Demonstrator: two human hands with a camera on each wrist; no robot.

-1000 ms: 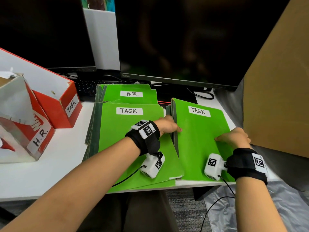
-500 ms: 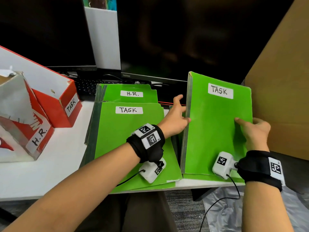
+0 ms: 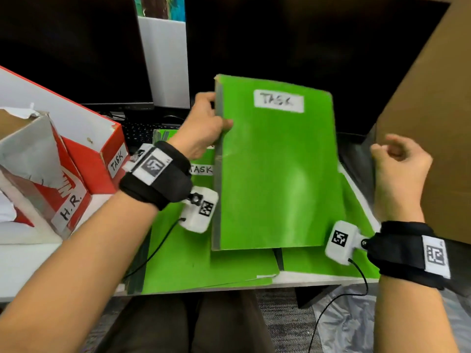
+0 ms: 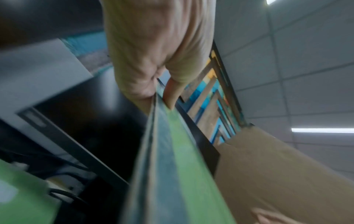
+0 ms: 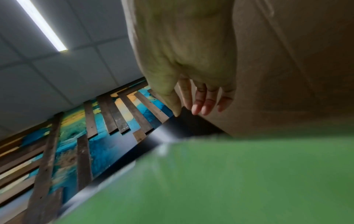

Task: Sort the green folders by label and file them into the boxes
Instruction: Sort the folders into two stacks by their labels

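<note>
My left hand [image 3: 211, 118] grips the spine edge of a green folder [image 3: 275, 174] labelled TASK and holds it upright above the desk. The left wrist view shows the thumb and fingers of that left hand [image 4: 159, 97] pinching the green folder's [image 4: 172, 166] edge. My right hand [image 3: 392, 151] hangs free to the right of it, fingers loosely curled and holding nothing. In the right wrist view the right hand [image 5: 201, 104] is relaxed above the green folder [image 5: 210, 181]. A stack of green folders [image 3: 193, 263] lies below. The red TASK box [image 3: 112, 159] and H.R. box [image 3: 68, 207] stand at left.
Two dark monitors [image 3: 280, 34] and a keyboard [image 3: 142, 133] sit behind the folders. A large cardboard sheet [image 3: 428, 110] leans close on the right. Another green folder [image 3: 318, 263] lies at the desk's front edge [image 3: 51, 263].
The TASK folder was lifted off the right pile and swung up and left. My left hand took its spine edge, and my right hand let go and drew away to the right.
</note>
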